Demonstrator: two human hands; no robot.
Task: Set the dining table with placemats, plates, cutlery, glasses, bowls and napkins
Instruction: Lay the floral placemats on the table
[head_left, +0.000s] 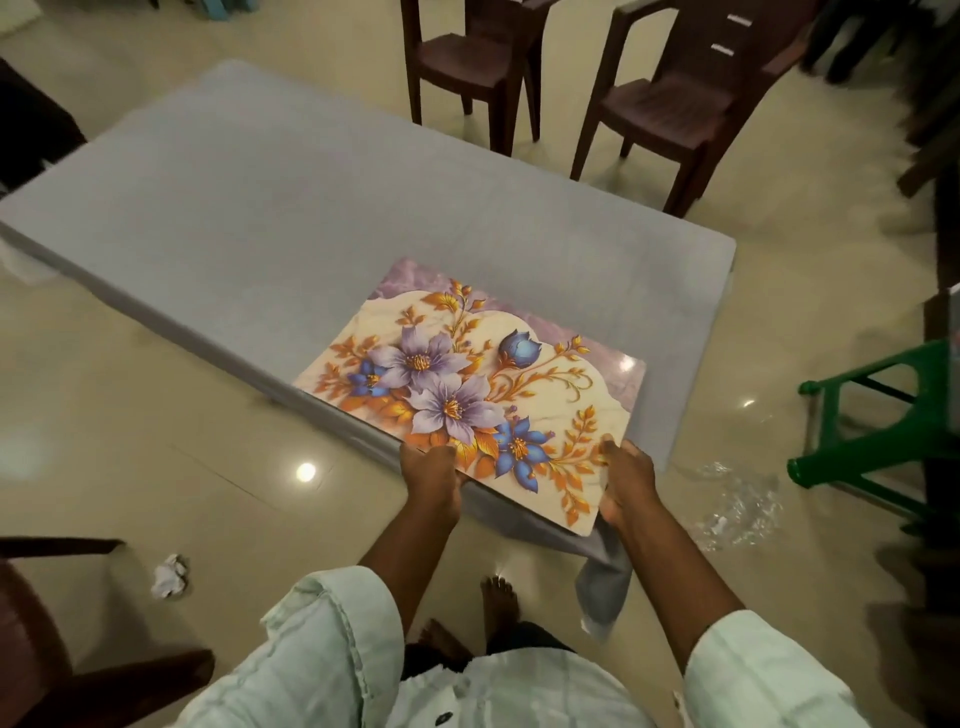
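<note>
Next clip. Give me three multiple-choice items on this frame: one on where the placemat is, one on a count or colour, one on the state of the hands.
1. Where does the floral placemat lie?
A. At the table's near corner, by the person
B. On a chair seat
C. On the floor

2. How many brown chairs stand beyond the table's far side?
A. None
B. Two
C. Four

3. What are the hands doing?
A. Both hang idle
B. Only one touches the placemat
C. Both grip the placemat's near edge

Answers:
1 A: the placemat rests on the grey cloth at the near corner.
2 B: two brown chairs show at the top of the view.
3 C: the left hand and right hand each hold that edge.
</note>
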